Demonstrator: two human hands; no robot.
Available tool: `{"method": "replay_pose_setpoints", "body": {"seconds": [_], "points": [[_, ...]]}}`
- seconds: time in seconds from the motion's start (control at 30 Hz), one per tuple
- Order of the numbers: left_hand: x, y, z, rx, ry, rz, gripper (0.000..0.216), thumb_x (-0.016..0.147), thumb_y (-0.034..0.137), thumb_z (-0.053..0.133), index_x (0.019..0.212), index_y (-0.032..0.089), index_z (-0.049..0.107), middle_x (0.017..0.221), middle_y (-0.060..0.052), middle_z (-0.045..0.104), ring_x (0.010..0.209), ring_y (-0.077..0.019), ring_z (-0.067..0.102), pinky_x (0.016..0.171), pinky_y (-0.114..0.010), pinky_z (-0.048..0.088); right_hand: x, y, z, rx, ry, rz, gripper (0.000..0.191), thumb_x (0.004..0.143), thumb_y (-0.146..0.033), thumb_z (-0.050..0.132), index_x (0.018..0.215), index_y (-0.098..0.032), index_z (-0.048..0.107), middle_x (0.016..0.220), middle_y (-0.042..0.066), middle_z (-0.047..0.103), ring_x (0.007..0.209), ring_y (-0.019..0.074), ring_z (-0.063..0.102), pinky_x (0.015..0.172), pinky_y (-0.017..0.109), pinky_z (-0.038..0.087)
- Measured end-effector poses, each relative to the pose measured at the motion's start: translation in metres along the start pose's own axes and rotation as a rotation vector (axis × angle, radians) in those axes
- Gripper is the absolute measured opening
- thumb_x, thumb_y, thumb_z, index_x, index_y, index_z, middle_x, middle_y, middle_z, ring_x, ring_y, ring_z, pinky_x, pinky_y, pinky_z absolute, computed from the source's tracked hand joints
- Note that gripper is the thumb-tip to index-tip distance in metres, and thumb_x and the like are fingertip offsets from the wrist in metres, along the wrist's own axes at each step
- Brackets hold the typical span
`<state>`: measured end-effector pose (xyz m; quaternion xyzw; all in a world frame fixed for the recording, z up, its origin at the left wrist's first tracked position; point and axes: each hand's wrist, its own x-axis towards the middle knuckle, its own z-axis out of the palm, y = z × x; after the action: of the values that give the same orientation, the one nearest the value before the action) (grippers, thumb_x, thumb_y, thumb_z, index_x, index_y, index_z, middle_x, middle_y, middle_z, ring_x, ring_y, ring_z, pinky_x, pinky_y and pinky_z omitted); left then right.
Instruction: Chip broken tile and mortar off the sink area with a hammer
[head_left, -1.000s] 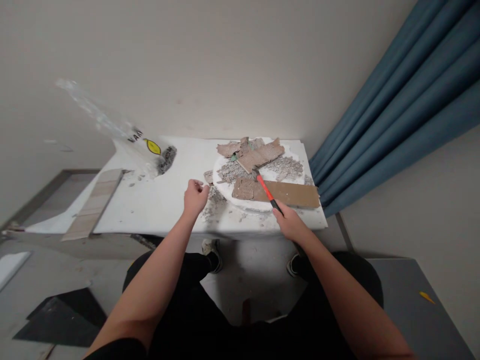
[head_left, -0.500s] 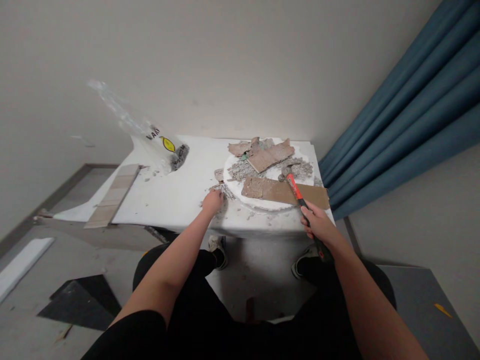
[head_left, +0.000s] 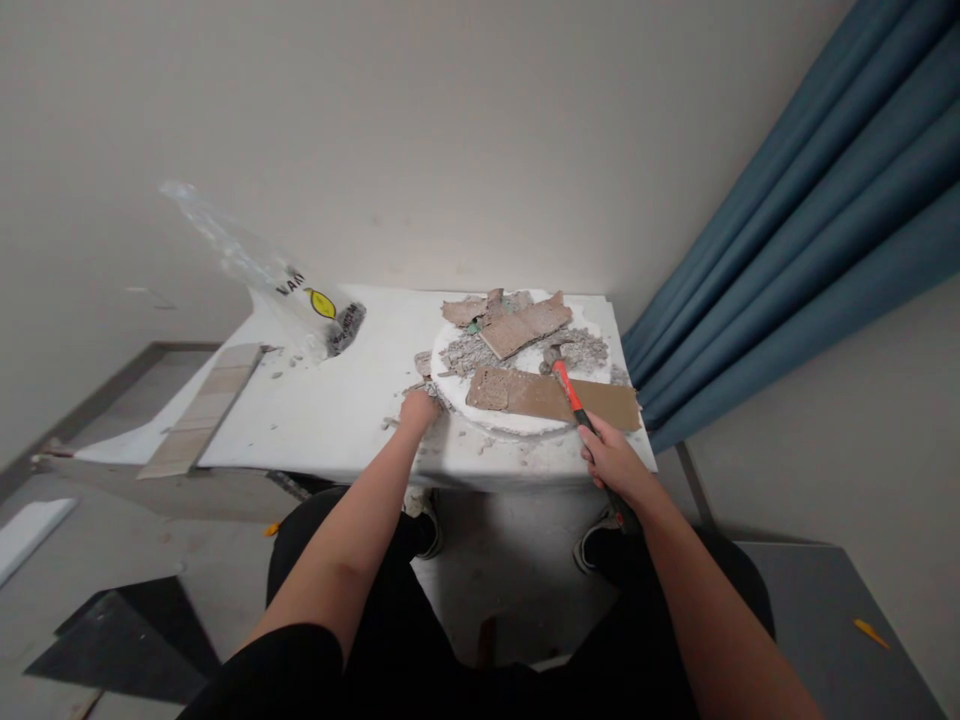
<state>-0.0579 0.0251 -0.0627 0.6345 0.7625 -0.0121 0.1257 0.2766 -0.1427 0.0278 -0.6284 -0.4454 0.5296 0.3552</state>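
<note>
My right hand [head_left: 611, 462] grips the black end of a hammer [head_left: 571, 395] with a red handle; its head rests on grey rubble on a round white slab [head_left: 525, 420]. A long brown tile piece [head_left: 553, 396] lies across the slab under the handle. Several broken tile pieces [head_left: 517, 325] are heaped at the slab's far side. My left hand [head_left: 417, 410] is curled, fingers down on the small grey fragments [head_left: 427, 385] on the white table [head_left: 337, 400] just left of the slab; what its fingers hold is hidden.
A clear plastic bag [head_left: 300, 300] with a yellow mark lies at the table's far left. A pale wooden board [head_left: 202, 410] leans off the left edge. Blue curtain [head_left: 787, 250] hangs on the right. A dark sheet [head_left: 120, 630] lies on the floor.
My left hand dropped from above the table onto the fragments beside the slab. My right hand slid back along the hammer handle, and the hammer head moved farther across the slab.
</note>
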Motion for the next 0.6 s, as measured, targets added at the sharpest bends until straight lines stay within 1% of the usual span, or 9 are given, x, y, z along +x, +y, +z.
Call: {"method": "replay_pose_setpoints", "body": {"seconds": [0.13,0.23,0.33,0.43,0.47,0.5,0.53,0.57,0.6], "points": [[0.001,-0.003,0.003,-0.018,0.007,-0.007,0.037,0.08,0.035,0.06,0.109,0.014,0.071,0.111,-0.021,0.073,0.108,-0.0345,0.068,0.082,-0.036,0.054,0.002,0.004,-0.001,-0.027,-0.011,-0.041,0.061,0.091,-0.043,0.049,0.147,-0.021,0.045,0.056,-0.012,0.035,0.034,0.0076,0.032,0.03,0.018,0.031],[0.001,-0.004,-0.002,-0.026,0.005,-0.055,0.036,0.081,0.035,0.06,0.108,0.012,0.069,0.113,-0.024,0.071,0.107,-0.0358,0.068,0.081,-0.037,0.053,0.002,0.004,-0.002,-0.034,-0.014,-0.044,0.06,0.091,-0.043,0.049,0.147,-0.02,0.046,0.056,-0.011,0.036,0.035,0.0077,0.033,0.031,0.018,0.031],[0.001,-0.002,-0.023,-0.074,0.057,-0.129,0.036,0.082,0.031,0.058,0.11,0.011,0.065,0.113,-0.026,0.07,0.107,-0.0371,0.067,0.08,-0.04,0.052,0.001,0.001,-0.002,-0.01,-0.014,-0.023,0.058,0.091,-0.042,0.049,0.145,-0.021,0.047,0.056,-0.011,0.036,0.035,0.0071,0.031,0.032,0.017,0.03],[-0.002,0.004,-0.054,-0.158,0.157,-0.132,0.037,0.079,0.025,0.06,0.114,0.016,0.062,0.112,-0.02,0.071,0.103,-0.0352,0.067,0.08,-0.041,0.052,0.001,-0.004,-0.001,0.027,-0.011,0.014,0.056,0.092,-0.04,0.048,0.145,-0.021,0.047,0.056,-0.012,0.035,0.034,0.0068,0.029,0.032,0.017,0.03],[-0.004,0.008,-0.064,-0.192,0.215,-0.107,0.038,0.079,0.024,0.059,0.116,0.018,0.061,0.11,-0.017,0.073,0.104,-0.0343,0.067,0.082,-0.042,0.052,0.0,-0.006,-0.001,0.037,-0.011,0.024,0.056,0.093,-0.039,0.047,0.146,-0.021,0.046,0.056,-0.012,0.034,0.034,0.0068,0.029,0.032,0.017,0.03],[-0.006,0.014,-0.072,-0.235,0.259,-0.042,0.036,0.08,0.022,0.058,0.115,0.019,0.062,0.107,-0.014,0.073,0.103,-0.0324,0.066,0.084,-0.041,0.051,0.0,-0.007,0.0,0.044,-0.009,0.032,0.056,0.093,-0.038,0.047,0.146,-0.021,0.045,0.056,-0.012,0.034,0.034,0.0067,0.029,0.032,0.017,0.03],[-0.008,0.021,-0.078,-0.287,0.299,0.054,0.032,0.081,0.023,0.057,0.112,0.019,0.064,0.105,-0.011,0.074,0.1,-0.0294,0.067,0.086,-0.04,0.05,0.0,-0.008,0.0,0.049,-0.008,0.035,0.055,0.094,-0.037,0.046,0.146,-0.021,0.045,0.056,-0.012,0.034,0.034,0.0067,0.029,0.032,0.017,0.03],[-0.01,0.029,-0.082,-0.35,0.315,0.147,0.026,0.082,0.024,0.056,0.105,0.02,0.066,0.101,-0.009,0.074,0.094,-0.0262,0.067,0.086,-0.038,0.05,-0.001,-0.01,0.0,0.051,-0.004,0.036,0.055,0.094,-0.037,0.045,0.146,-0.021,0.046,0.056,-0.011,0.035,0.034,0.0067,0.029,0.032,0.017,0.03],[-0.012,0.039,-0.083,-0.423,0.304,0.228,0.02,0.082,0.026,0.056,0.098,0.019,0.067,0.097,-0.007,0.073,0.086,-0.0232,0.067,0.084,-0.035,0.05,-0.002,-0.01,0.0,0.05,0.0,0.036,0.054,0.094,-0.037,0.045,0.146,-0.021,0.046,0.056,-0.011,0.035,0.034,0.0066,0.029,0.032,0.018,0.03]]}}
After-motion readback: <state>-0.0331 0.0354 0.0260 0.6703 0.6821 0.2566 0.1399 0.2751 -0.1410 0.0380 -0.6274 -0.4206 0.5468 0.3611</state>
